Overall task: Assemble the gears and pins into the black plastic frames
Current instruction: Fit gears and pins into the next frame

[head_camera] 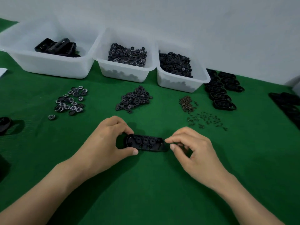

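In the lower centre of the picture, on a green cloth-covered table (146, 200), a person's left hand (112, 140) grips the left end of a black plastic frame (145, 142) between curled fingers and thumb. The frame lies flat on the cloth, open side up. The right hand (193, 148) sits at its right end with fingers curled and the forefinger and thumb tips drawn close; whether they pinch a pin is too small to tell. Three round gears appear seated in this frame, so it looks part-filled and probably at the pin stage.

Across the middle lie loose stocks: white-toothed gears (71, 101) at left, a heap of small black gears (134, 99) at centre, then brownish pins (188, 103) and scattered darker pins (206, 120) at right. Further right, lined-up frames (222, 95) stand in rows, apparently finished, with blurred black parts (285, 104) at the far right edge.

Against the white wall at the top, the left bin (47, 65) holds empty frames, and the middle bin (123, 73) and right bin (178, 85) hold gears in quantity, so much of the job seems left to do
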Demonstrator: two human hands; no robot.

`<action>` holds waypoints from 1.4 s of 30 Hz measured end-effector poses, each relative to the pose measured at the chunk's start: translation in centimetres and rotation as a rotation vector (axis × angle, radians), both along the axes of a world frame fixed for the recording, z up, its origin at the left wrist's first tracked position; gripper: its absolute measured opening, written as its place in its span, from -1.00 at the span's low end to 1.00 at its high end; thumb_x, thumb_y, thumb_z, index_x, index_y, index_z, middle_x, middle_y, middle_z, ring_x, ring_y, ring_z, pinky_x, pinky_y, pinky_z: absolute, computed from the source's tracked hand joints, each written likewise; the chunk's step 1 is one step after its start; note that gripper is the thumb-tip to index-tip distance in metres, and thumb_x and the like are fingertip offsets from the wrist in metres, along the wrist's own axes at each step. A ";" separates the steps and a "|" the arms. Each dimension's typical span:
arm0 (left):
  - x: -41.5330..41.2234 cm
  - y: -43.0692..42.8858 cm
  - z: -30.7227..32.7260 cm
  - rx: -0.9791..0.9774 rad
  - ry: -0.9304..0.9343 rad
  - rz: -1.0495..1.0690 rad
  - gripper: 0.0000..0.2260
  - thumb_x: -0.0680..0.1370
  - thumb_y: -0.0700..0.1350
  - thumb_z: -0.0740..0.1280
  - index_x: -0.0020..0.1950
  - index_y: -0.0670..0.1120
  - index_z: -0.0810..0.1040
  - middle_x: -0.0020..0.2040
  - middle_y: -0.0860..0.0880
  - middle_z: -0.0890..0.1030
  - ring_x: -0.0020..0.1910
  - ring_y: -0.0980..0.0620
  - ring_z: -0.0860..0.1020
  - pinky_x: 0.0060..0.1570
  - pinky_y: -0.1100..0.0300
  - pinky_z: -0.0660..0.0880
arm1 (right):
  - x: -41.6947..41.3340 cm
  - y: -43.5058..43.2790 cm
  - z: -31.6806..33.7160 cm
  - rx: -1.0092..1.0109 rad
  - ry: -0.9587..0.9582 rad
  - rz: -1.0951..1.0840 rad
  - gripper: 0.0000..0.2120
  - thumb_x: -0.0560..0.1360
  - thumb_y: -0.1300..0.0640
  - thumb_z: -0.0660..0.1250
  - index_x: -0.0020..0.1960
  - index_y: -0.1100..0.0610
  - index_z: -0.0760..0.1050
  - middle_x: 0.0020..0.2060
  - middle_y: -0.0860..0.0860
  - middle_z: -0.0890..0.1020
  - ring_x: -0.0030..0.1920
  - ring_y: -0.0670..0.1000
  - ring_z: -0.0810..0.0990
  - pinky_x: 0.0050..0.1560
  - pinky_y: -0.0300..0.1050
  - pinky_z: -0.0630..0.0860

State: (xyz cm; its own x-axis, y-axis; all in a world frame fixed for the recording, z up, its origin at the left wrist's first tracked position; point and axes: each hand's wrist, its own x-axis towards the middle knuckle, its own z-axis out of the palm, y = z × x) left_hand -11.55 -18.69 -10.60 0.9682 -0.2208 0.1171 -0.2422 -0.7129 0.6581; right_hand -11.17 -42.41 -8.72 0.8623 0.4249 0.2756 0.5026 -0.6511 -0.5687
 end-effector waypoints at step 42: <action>3.1 -19.3 -0.5 0.009 -0.017 -0.012 -0.58 0.25 0.26 0.31 -0.02 0.05 0.56 -0.14 0.15 0.42 -0.08 0.10 0.40 0.04 0.15 0.36 | 4.7 -14.5 0.5 0.033 0.109 -0.143 -0.91 0.42 0.15 0.39 -0.24 0.00 0.53 -0.24 -0.14 0.53 -0.17 -0.14 0.50 -0.15 -0.34 0.38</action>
